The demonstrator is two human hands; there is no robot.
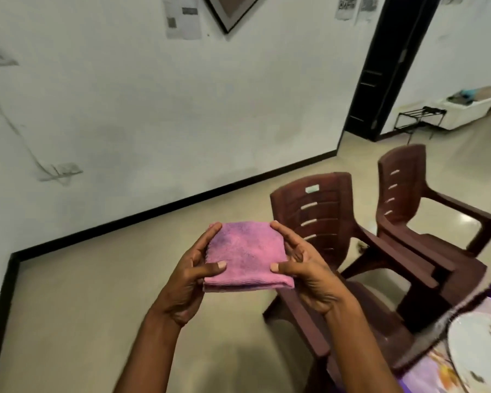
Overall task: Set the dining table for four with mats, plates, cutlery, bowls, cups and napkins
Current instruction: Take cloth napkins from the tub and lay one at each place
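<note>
Napkin point(245, 255), folded pink, apparently microfibre, is gripped flat between left hand point(192, 275) and right hand point(305, 272), thumbs on top.

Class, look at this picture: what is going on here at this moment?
A person holds a folded pink cloth napkin flat between the left hand and right hand, thumbs on top, above the floor. Brown plastic chairs stand to the right. At the lower right edge, a white plate sits on a purple floral mat.
</note>
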